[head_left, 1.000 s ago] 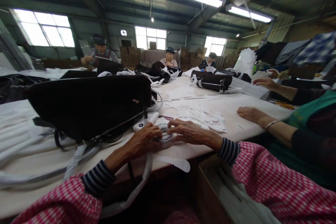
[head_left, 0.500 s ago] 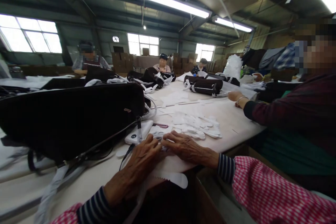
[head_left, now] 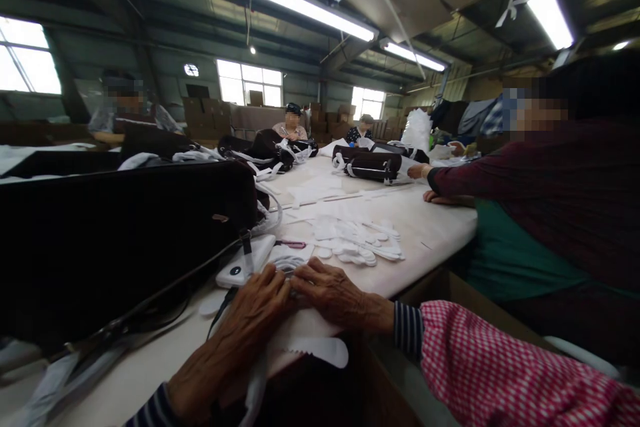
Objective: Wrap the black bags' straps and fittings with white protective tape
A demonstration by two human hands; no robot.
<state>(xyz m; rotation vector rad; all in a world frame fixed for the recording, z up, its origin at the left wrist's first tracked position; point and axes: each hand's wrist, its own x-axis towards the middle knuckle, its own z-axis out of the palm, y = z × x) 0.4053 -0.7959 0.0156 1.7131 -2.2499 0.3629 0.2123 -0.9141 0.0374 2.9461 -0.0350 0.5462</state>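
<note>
My left hand point(head_left: 247, 317) and my right hand point(head_left: 333, 290) meet at the table's front edge, fingers bent down and fingertips almost touching. What they pinch is hidden beneath the fingers. Just beyond the fingertips shows a small coil of whitish cord point(head_left: 289, 263). Below my hands a white strip with a rounded end and a toothed edge point(head_left: 327, 350) sticks out past the table edge. A pale wrapped strap point(head_left: 257, 387) hangs under my left wrist. The large black bag point(head_left: 125, 247) lies to the left, its buckled strap point(head_left: 247, 243) reaching close to my left hand.
A white phone-like device point(head_left: 245, 263) and a dark pink tool point(head_left: 290, 244) lie past my hands. White cut pieces point(head_left: 360, 240) are piled to their right. A co-worker in a dark red sleeve point(head_left: 480, 170) reaches toward a dark rolled bag point(head_left: 370, 165). Cardboard point(head_left: 460, 293) stands below the table edge.
The view has turned right, so most things sit further left. My hands stay together at the table edge. The co-worker at right leans further over the table, arm stretched toward the rolled bag.
</note>
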